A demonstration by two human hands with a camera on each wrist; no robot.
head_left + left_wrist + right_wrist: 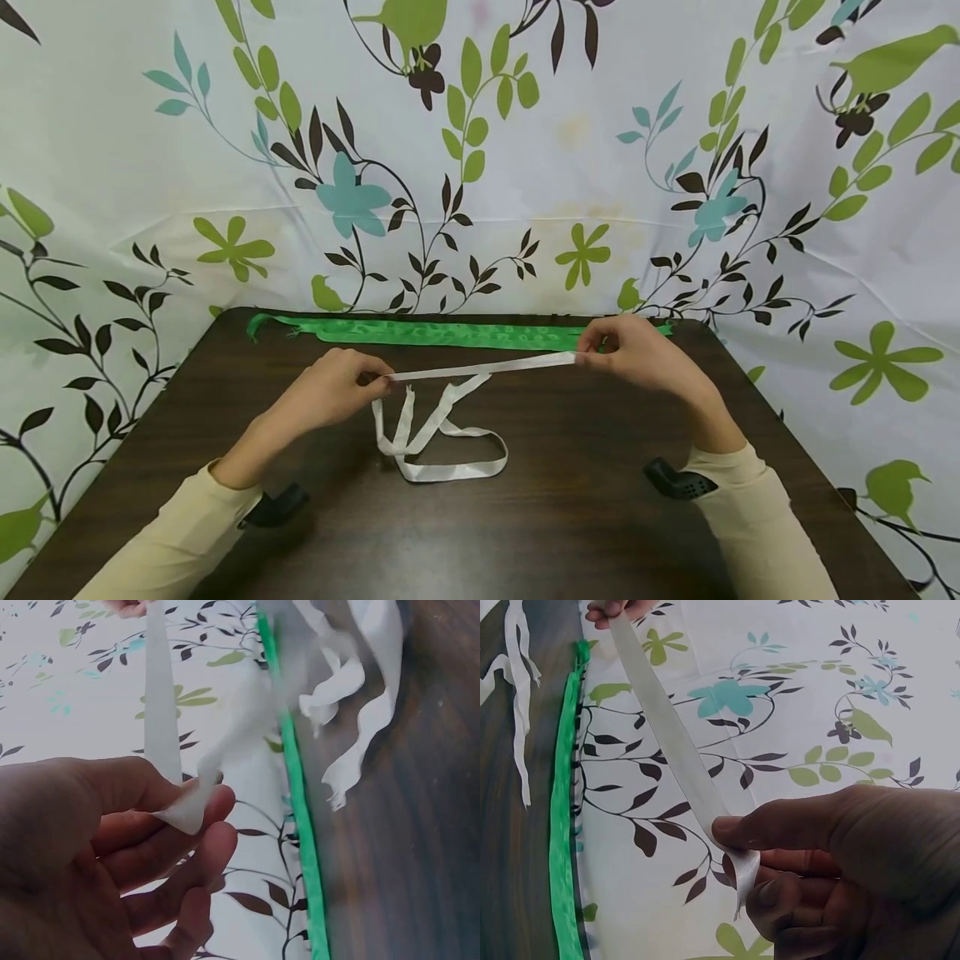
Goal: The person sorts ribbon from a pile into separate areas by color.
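Note:
A white ribbon (487, 367) is stretched between my two hands above the dark table. My left hand (333, 390) pinches it between thumb and fingers, and a loose part hangs down from there, seen blurred in the left wrist view. At the other end, my right hand (633, 350) pinches the ribbon, with a short frayed end (744, 881) sticking out past the thumb in the right wrist view. Below the taut stretch, more white ribbon (453, 473) lies in loops on the table, with cut ends showing.
Along the table's far edge lies a long bundle of green ribbon (442, 333), partly behind my right hand. The dark wooden table (525, 533) ends at a white cloth (525, 167) printed with leaves, flowers and birds. A dark device (678, 481) sits at each wrist.

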